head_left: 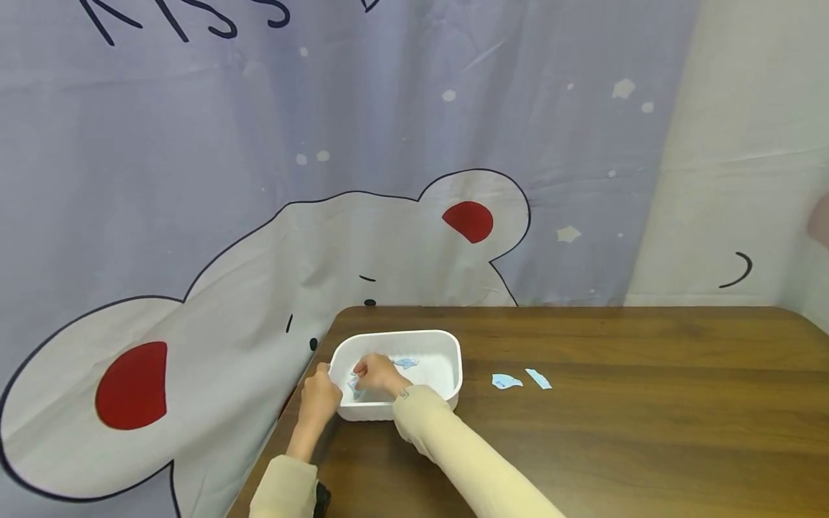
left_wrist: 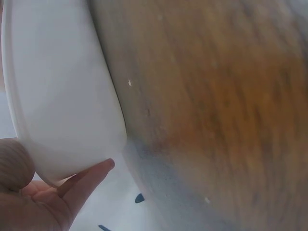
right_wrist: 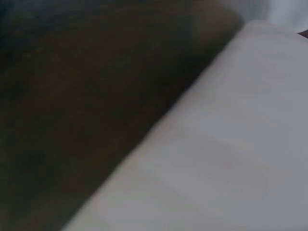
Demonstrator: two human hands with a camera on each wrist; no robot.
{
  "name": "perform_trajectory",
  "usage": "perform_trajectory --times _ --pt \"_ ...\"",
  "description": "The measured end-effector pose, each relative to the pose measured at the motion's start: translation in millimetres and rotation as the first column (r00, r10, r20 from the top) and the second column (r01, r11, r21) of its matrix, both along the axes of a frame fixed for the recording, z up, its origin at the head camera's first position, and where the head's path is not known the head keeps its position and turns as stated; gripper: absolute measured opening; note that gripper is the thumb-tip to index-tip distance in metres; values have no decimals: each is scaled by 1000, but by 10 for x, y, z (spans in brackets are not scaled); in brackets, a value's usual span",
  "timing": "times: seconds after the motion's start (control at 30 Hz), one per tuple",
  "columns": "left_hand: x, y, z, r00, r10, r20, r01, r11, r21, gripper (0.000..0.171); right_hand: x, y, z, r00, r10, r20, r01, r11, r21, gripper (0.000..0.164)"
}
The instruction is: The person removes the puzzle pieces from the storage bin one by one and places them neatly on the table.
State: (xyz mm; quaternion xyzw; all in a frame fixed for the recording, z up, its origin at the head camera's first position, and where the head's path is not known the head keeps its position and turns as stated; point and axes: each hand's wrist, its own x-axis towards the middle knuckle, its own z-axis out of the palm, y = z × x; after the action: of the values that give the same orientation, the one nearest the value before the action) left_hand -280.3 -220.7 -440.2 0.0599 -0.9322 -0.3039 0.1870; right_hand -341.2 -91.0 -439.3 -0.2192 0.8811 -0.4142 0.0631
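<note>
A white plastic basin [head_left: 447, 360] stands on the table, with light blue scraps [head_left: 406, 363] inside it. My left hand [head_left: 320, 394] grips the basin at its left end. In the left wrist view, the thumb and fingers of that hand [left_wrist: 38, 204] hold the corner of the basin wall [left_wrist: 62, 91] between them. My right hand [head_left: 381, 375] reaches over the near rim into the basin, fingers bent down beside a blue scrap [head_left: 355, 388] at the left. I cannot tell whether they pinch it. The right wrist view shows the basin's blurred outer wall [right_wrist: 207, 144], not the hand.
Two more light blue scraps, one curved [head_left: 506, 381] and one a straight strip [head_left: 538, 378], lie on the brown wooden table [head_left: 648, 432] to the right of the basin. Behind the table hangs a printed curtain [head_left: 388, 244]. The table's left edge runs close by my left hand.
</note>
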Motion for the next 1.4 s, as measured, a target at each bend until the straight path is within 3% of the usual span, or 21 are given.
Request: perform_trajectory --times 0.2,0.57,0.77,1.0,1.27,1.4 --pt "19 -5 -1 1000 1 30 -1 1000 -26 38 37 28 -99 1000 6 18 -7 998 55 39" --pt "26 -34 1 999 1 40 -1 1000 -1 40 84 80 -90 999 33 -38 -24 977 211 41" --pt "28 -42 25 999 -4 47 5 1000 -9 41 76 78 -88 996 63 -62 -46 968 246 38" --pt "20 -26 24 999 -7 45 7 1000 -9 40 90 81 -92 998 29 -47 -16 966 260 48" --pt "-60 -53 -83 999 -14 -35 14 1000 -12 39 83 91 -82 997 30 -71 -7 955 297 40" --pt "-25 -28 -13 1000 -11 8 11 1000 11 40 68 78 -97 994 20 -106 13 953 303 34"
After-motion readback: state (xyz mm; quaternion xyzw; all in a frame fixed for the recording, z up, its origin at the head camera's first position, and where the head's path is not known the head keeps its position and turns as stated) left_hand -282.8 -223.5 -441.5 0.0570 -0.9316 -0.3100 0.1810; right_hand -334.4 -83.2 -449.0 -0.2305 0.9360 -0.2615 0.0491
